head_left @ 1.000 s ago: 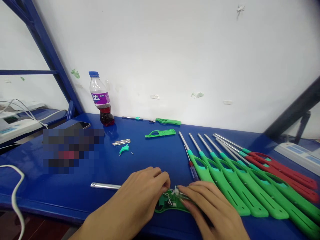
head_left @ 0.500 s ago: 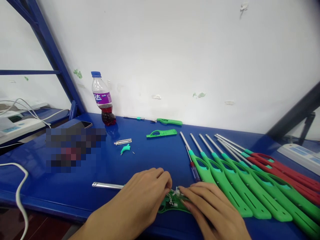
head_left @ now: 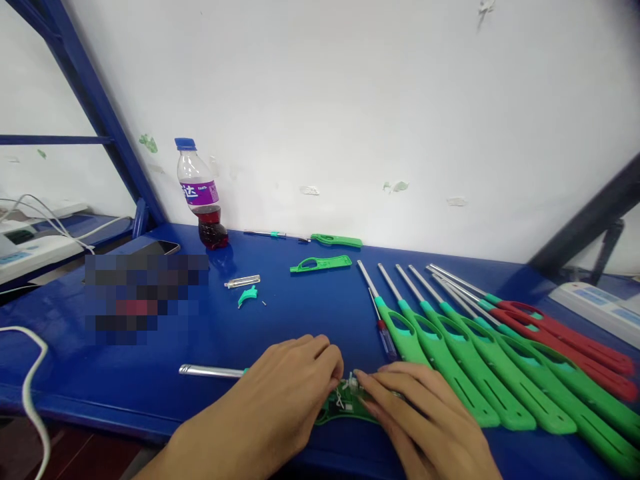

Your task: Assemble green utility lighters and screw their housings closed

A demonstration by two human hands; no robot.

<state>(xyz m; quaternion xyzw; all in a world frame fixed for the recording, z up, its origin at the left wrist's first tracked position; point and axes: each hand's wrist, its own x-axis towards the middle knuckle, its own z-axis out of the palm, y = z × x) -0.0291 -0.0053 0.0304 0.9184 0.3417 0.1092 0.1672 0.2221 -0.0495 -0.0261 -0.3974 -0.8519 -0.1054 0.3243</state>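
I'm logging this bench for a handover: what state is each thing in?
Lighter being worked on: open, insides exposed
Row of green lighters: assembled
Red lighters: assembled
Green half-shell: detached, lying down
Rear handle piece: lying down
Teal trigger: loose
Clear tube: loose, contents unclear
Screwdriver: lying down
Drink bottle: upright, capped, partly full
Phone: lying flat, partly masked

On the table (head_left: 300, 320), under left hand (head_left: 280, 393) and right hand (head_left: 420, 413), one lighter (head_left: 350, 411). To the right, a fan of lighters (head_left: 500, 363) — screwdriver (head_left: 387, 340) at its left edge. Behind left hand, a trigger (head_left: 249, 295) — farther back, near the wall (head_left: 320, 100), a bottle (head_left: 205, 193).
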